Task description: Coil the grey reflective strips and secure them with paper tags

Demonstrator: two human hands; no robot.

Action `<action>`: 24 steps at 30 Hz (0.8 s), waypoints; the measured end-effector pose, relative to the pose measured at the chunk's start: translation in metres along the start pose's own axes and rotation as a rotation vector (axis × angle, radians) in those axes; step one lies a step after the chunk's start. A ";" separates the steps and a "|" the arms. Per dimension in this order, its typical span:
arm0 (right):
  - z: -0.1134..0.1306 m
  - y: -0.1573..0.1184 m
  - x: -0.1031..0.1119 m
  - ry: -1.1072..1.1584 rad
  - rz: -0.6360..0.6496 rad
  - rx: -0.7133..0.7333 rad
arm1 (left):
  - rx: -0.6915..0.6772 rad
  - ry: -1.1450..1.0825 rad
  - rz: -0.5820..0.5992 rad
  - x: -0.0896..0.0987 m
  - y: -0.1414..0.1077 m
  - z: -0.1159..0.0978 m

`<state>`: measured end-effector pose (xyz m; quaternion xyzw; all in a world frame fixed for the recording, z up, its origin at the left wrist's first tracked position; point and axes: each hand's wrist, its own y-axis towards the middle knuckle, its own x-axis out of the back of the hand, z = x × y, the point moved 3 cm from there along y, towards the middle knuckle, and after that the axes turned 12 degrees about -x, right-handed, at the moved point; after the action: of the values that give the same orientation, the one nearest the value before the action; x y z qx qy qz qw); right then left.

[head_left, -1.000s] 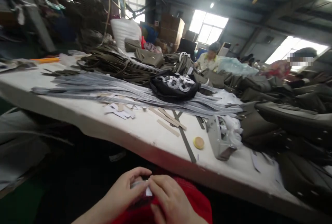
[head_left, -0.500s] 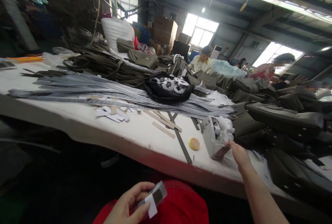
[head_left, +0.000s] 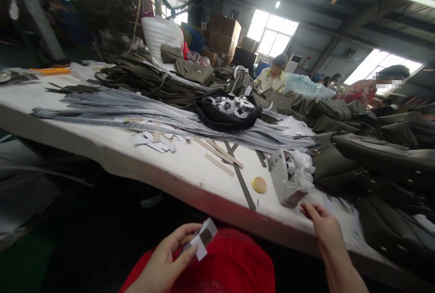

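My left hand (head_left: 170,254) is closed around a folded grey strap (head_left: 209,229) with a dark patch, held over the red cloth on my lap. A small white paper piece (head_left: 200,248) is pinched against the strap under the thumb. At the table's front edge, my right hand (head_left: 324,227) has its fingertips pressed together; whether anything small is between them is hidden. Just beyond those fingers stands a white box (head_left: 279,177), tilted open, with clear plastic bags (head_left: 302,168) in it. A yellow-rimmed round disc (head_left: 259,184) lies left of the box.
Long grey straps (head_left: 152,114) cover the table's middle, with a black bag of white rolls (head_left: 227,114) among them. White paper pieces (head_left: 156,142), tan strips (head_left: 219,165) and a dark strip (head_left: 244,186) lie nearer. Dark olive bags (head_left: 380,157) pile up at right. Two co-workers are beyond.
My right hand has come away from the box's near corner, moving down and toward me with fingertips together. My left hand keeps its hold on the strap. The view has turned slightly left.
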<state>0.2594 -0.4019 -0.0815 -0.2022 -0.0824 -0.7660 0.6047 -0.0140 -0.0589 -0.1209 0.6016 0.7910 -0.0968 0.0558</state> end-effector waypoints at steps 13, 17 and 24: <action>0.027 -0.174 -0.118 -0.048 0.922 0.027 | -0.130 -0.013 -0.279 -0.003 -0.002 -0.008; 0.047 -0.218 -0.153 0.012 1.164 -0.015 | -0.132 0.042 -0.341 0.000 -0.008 -0.014; 0.027 -0.228 -0.187 -0.104 1.195 -0.090 | -0.167 0.005 -0.414 0.003 -0.011 -0.020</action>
<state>0.0814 -0.1665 -0.1062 -0.2761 0.0485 -0.2853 0.9165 -0.0253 -0.0547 -0.1013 0.4200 0.9029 -0.0387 0.0825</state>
